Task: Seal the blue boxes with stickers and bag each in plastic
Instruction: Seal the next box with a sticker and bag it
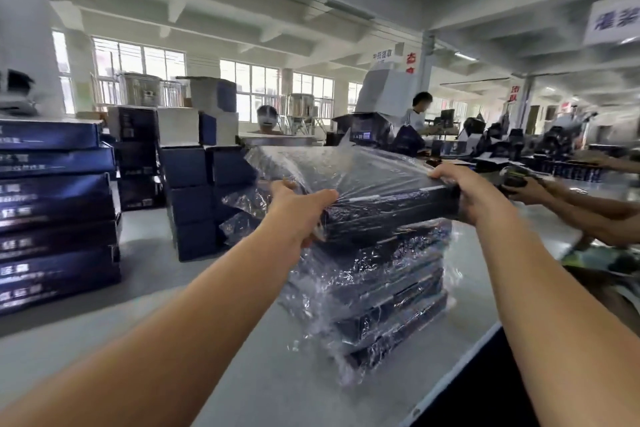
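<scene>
Both hands hold one bagged blue box (374, 184) at the top of a stack of bagged blue boxes (377, 291) on the white worktable (145, 305). The left hand (298, 215) is closed on the near left corner, fingers wrapped over the loose clear plastic. The right hand (464, 194) clamps the right end, fingers on top and thumb below. The held box is tilted, its far edge higher, and its plastic bag trails loose at the left.

Left of the stack stands a tall pile of unbagged blue boxes (55, 215) with white lettering. Behind the stack, upright dark blue cartons (194, 198) are stacked in columns, close to the held box's left end. At the right edge another worker's arms (581, 204) reach across the table, well apart from the stack; the dark object in that hand is too blurred to identify.

The room is a factory floor with a white beamed ceiling, barred windows (138, 69) along the far wall, and seated workers (419, 114) beyond.
</scene>
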